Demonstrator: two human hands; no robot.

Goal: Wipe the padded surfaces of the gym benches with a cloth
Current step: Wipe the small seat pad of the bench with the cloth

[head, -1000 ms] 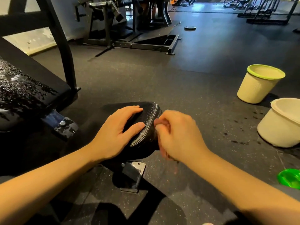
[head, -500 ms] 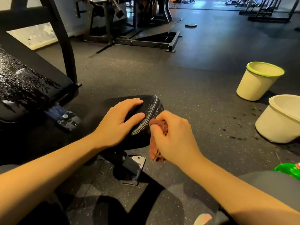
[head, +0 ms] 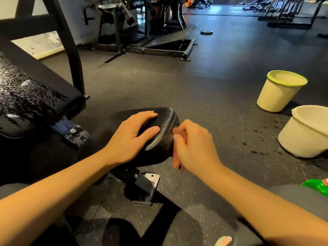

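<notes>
My left hand (head: 132, 137) lies flat on the small black seat pad (head: 166, 125) at centre while my right hand (head: 193, 148) grips a reddish cloth (head: 176, 162) against its right edge, mid-wipe; next, I judge, comes the wet back pad (head: 26, 103) at left, with a green-rimmed bucket (head: 280, 93) far right and nothing in the way.

Left hand (head: 132, 137) flat on black seat pad (head: 164, 132), right hand (head: 193, 148) gripping reddish cloth (head: 176, 161) against its side
</notes>
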